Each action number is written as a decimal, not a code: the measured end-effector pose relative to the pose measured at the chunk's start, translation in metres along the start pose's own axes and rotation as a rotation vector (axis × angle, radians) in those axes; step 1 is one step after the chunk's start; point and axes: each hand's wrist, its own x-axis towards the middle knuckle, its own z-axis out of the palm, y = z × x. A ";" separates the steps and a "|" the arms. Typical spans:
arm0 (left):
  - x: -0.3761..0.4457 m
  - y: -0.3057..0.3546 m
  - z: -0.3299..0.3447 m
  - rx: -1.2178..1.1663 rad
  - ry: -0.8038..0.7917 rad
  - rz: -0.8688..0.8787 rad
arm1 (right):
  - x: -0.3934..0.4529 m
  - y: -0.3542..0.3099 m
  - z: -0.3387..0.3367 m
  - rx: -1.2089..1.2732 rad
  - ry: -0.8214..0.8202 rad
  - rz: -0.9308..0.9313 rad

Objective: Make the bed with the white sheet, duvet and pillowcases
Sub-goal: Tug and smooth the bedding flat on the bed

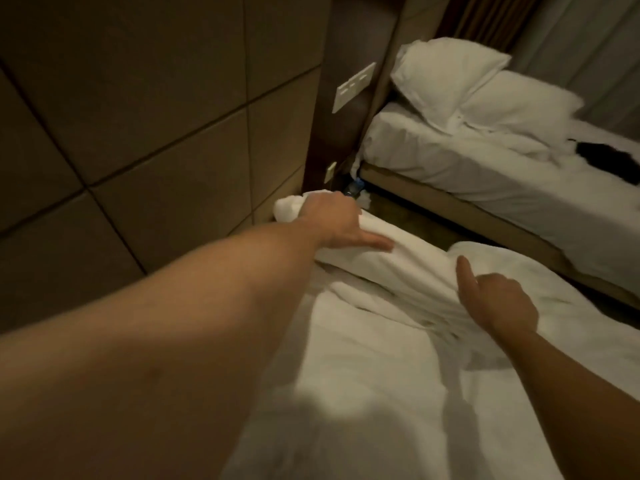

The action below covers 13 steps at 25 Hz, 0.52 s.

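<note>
The left hand (332, 221) gripped the white duvet (381, 358) at the bed's head corner by the padded wall (138, 116); the right hand (498, 299) clutched its bunched folds mid-bed, thumb raised.

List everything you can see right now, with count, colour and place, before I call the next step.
Near bed linen: one rumpled spread, white, foreground, under both hands.
Pillow in the near bed: one, white, at the head end by the wall.
Far bed: one, white sheet on a tan base, upper right.
Far-bed pillows: two, white, stacked at its head.
Dark item: one, black, on the far bed; too blurred to name.
Switch panel: one, pale, on the dark wall strip.
Water bottle: one, clear with blue cap, in the gap between the beds.
Padded wall panels: several, brown, left.
Left hand: on the pillow's far corner.
Right hand: gripping bunched linen.
</note>
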 end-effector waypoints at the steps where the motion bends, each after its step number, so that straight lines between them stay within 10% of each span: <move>1: -0.016 0.004 -0.027 0.026 0.036 0.026 | -0.022 -0.002 -0.026 0.005 0.051 0.010; 8: -0.161 -0.022 -0.127 0.037 0.104 0.079 | -0.210 -0.042 -0.124 0.016 0.227 -0.079; 13: -0.256 -0.058 -0.089 0.090 -0.065 0.089 | -0.328 -0.057 -0.083 -0.029 0.052 -0.081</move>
